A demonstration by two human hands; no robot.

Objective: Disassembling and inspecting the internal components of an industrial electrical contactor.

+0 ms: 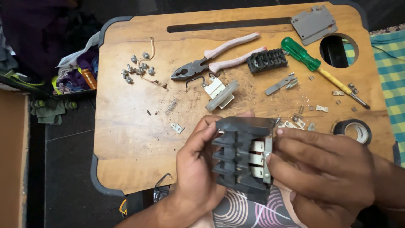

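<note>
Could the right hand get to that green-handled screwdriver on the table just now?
Probably not at once. The right hand is busy pressing on the black ribbed block, which the left hand also grips. The screwdriver lies uncovered further up the table, with nothing on top of it.

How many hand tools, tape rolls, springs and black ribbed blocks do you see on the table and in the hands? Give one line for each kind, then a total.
Hand tools: 2, pliers and screwdriver
Tape rolls: 1
Springs: 1
Black ribbed blocks: 2, one on the table, one held by both hands
Total: 6
</note>
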